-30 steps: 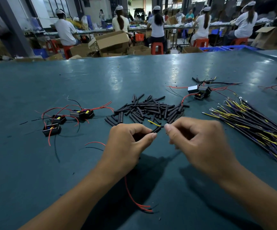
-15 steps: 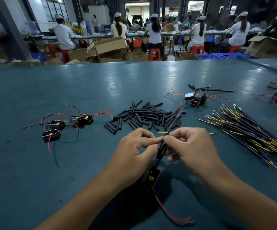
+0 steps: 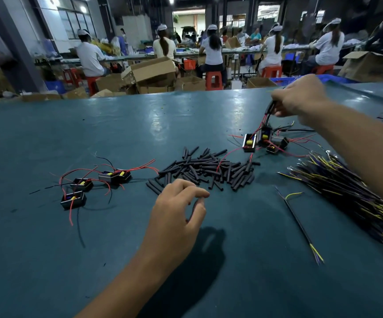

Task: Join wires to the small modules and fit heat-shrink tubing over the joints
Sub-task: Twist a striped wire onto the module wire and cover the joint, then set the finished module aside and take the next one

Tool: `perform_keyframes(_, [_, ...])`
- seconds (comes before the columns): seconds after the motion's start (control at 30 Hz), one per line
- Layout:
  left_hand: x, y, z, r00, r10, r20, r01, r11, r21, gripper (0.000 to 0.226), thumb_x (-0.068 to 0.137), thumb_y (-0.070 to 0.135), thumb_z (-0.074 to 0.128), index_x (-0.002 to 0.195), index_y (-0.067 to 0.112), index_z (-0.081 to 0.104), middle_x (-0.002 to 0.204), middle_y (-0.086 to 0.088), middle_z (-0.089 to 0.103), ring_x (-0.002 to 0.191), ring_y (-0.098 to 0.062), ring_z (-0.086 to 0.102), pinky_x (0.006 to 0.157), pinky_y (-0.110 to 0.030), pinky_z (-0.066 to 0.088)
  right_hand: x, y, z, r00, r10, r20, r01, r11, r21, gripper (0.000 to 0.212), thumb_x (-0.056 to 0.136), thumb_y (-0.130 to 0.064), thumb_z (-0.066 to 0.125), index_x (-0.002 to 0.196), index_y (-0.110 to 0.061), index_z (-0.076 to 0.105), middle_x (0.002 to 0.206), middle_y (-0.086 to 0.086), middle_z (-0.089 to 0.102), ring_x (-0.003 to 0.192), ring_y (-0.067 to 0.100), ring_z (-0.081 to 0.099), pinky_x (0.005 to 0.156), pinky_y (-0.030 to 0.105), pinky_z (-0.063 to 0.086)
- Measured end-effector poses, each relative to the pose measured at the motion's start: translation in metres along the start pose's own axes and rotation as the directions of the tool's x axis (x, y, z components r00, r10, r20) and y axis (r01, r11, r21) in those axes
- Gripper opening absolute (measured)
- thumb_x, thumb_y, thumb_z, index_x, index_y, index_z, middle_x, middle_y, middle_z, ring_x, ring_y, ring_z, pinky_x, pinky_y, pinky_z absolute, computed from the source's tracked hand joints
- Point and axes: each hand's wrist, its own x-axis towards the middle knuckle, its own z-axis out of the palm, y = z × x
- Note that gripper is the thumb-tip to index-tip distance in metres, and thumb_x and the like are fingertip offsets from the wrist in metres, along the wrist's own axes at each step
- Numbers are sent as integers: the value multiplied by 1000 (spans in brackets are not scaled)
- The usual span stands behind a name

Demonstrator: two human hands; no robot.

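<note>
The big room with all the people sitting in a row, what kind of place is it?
Probably a factory assembly room. People in white caps sit at a long workbench, cardboard boxes are piled up, and heat-shrink tubes lie heaped on the near table.

On the table (image 3: pixel 48 260) a heap of tubing pieces (image 3: pixel 206 167) lies in the middle. Left of it sit three modules (image 3: pixel 94 185) with their leads; behind and right of it, another cluster of modules (image 3: pixel 263 141). A bundle of wires (image 3: pixel 346 189) lies at the right — one single wire (image 3: pixel 300 226) between bundle and heap, nearer the front edge.
</note>
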Motion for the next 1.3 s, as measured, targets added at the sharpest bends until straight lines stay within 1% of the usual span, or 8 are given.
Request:
perform_keyframes(0.27, [3, 0, 3, 997, 67, 23, -69, 995, 72, 19, 92, 23, 57, 99, 17, 74, 95, 10, 60, 92, -11, 57, 83, -34, 49, 83, 46, 5, 992, 127, 19, -112, 931, -348, 13, 94, -7, 59, 90, 5, 61, 107, 29, 68, 72, 32, 66, 62, 34, 55])
perform_keyframes(0.4, [5, -2, 3, 998, 68, 14, -69, 994, 89, 18, 92, 23, 57, 98, 17, 73, 95, 10, 59, 93, -12, 57, 83, -34, 49, 60, 50, 17, 990, -142, -15, 86, 672, -736, 27, 95, -21, 60, 99, 6, 62, 100, 26, 63, 93, 40, 62, 75, 39, 48])
perform_keyframes(0.5, [4, -1, 5, 997, 66, 44, -70, 992, 103, 17, 93, 23, 59, 99, 17, 73, 96, 10, 59, 95, -13, 56, 85, -35, 49, 21, 46, 38, 937, -271, 219, 341, 581, -739, 36, 92, -41, 64, 100, -6, 64, 96, 15, 65, 92, 35, 62, 80, 41, 52])
perform_keyframes(0.6, [4, -2, 6, 995, 69, 74, -77, 991, 109, 11, 95, 19, 64, 101, 18, 73, 97, 11, 58, 97, -10, 55, 87, -34, 48, -8, 50, 44, 894, -227, 386, 447, 401, -799, 43, 87, -56, 64, 106, -18, 63, 105, 8, 66, 99, 31, 61, 74, 37, 47])
perform_keyframes(0.7, [5, -4, 6, 994, 70, 83, -78, 991, 106, 10, 95, 18, 65, 102, 18, 72, 98, 11, 58, 97, -10, 54, 88, -32, 47, -17, 59, 43, 853, -146, 501, 521, 195, -831, 39, 91, -54, 58, 119, -27, 61, 116, 5, 62, 105, 29, 59, 76, 39, 51])
perform_keyframes(0.83, [4, -4, 7, 991, 81, 106, -92, 991, 99, 11, 96, 20, 64, 104, 19, 72, 99, 14, 57, 99, -6, 53, 88, -25, 45, -16, 72, 49, 772, -31, 635, 636, 8, -772, 48, 102, -34, 41, 147, -47, 31, 153, 4, 32, 134, 31, 38, 82, 46, 47])
perform_keyframes(1.2, [5, -10, 3, 987, 92, 135, -105, 990, 93, 12, 97, 22, 63, 102, 19, 73, 98, 13, 59, 97, -5, 52, 87, -21, 42, 0, 76, 33, 813, -12, 582, 574, -147, -806, 56, 103, -26, 33, 150, -51, 19, 150, 1, 39, 129, 29, 46, 66, 36, 40])
perform_keyframes(1.3, [7, -15, 1, 986, 75, 146, -92, 989, 112, 11, 97, 22, 62, 100, 19, 73, 96, 11, 58, 95, -8, 52, 89, -27, 44, -5, 68, 30, 837, 7, 548, 541, -161, -825, 54, 101, -26, 34, 150, -47, 22, 152, 6, 38, 131, 31, 44, 85, 40, 47])
